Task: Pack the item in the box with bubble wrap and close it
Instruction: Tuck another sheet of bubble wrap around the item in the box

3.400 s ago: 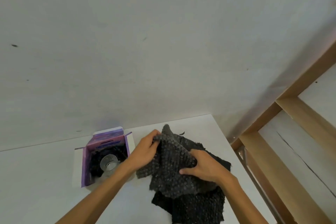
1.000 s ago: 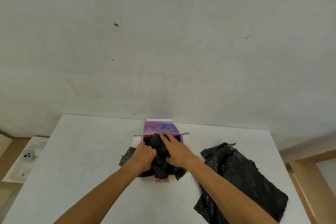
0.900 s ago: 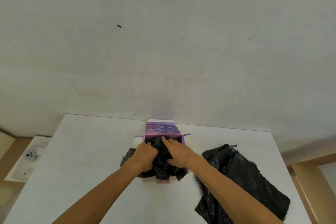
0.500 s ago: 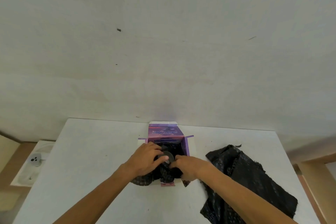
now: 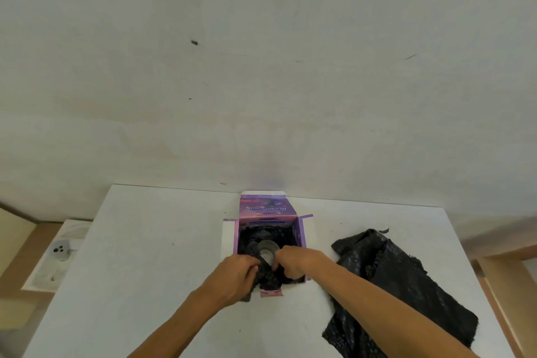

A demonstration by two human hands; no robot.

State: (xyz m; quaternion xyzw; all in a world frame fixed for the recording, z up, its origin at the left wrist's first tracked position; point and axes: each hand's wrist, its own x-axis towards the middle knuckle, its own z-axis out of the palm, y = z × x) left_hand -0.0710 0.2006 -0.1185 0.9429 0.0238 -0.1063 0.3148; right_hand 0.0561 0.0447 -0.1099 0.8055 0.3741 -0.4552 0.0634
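A purple box (image 5: 263, 209) stands open in the middle of the white table (image 5: 151, 256), its lid flap upright at the back. Black bubble wrap (image 5: 255, 237) lines the inside. A clear glass (image 5: 268, 250) sits in the middle of it, rim showing. My left hand (image 5: 235, 279) grips a fold of the black wrap at the box's near edge. My right hand (image 5: 296, 261) pinches the wrap just right of the glass. The box's near wall is hidden behind my hands.
A second sheet of black bubble wrap (image 5: 395, 285) lies spread on the table to the right of the box. A white wall rises behind the table. Left of the table, lower down, a white power strip (image 5: 59, 251) lies on a white surface.
I carried the wrap from the table to the box and pressed it in. In the last second my hands drew back to the near edge, uncovering the glass.
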